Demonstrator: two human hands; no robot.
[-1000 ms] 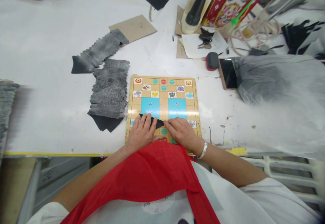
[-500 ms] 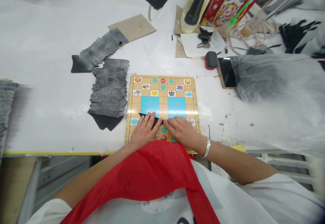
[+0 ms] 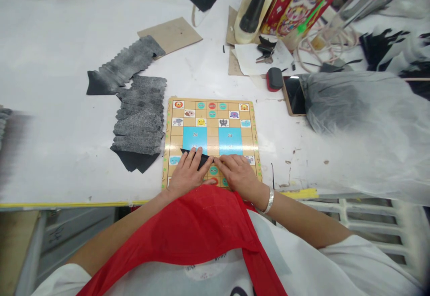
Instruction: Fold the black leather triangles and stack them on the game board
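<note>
A thin, pointed black piece [image 3: 203, 161] is lying under the fingers of the left hand [image 3: 188, 175], its left tip sticking out past them and its right end reaching the fingertips of the right hand [image 3: 239, 175]. The left fingers are lying nearly flat and slightly spread on top of it; the right fingers are bunching together at its right end, and whether they are pinching it or only touching it, I cannot tell. The middle of the piece is staying out of sight beneath the left fingers. Under both hands a printed game board [image 3: 212, 140] is lying on the desk [image 3: 53, 135], its near edge disappearing behind a red apron [image 3: 195, 229] and its small lettering being too fine to read. Left of the fingers, a pile of ridged grey-black strips [image 3: 139, 117] is lying, with a second pile [image 3: 126, 63] farther off, partly covering a cardboard sheet [image 3: 171, 36]. Well to the right of the fingers, a phone [image 3: 295, 96] is lying against a plastic bag [image 3: 349, 103], whose dark contents are showing only dimly. Far beyond the fingers, a red box [image 3: 298, 0] is running out of view at the top.
</note>
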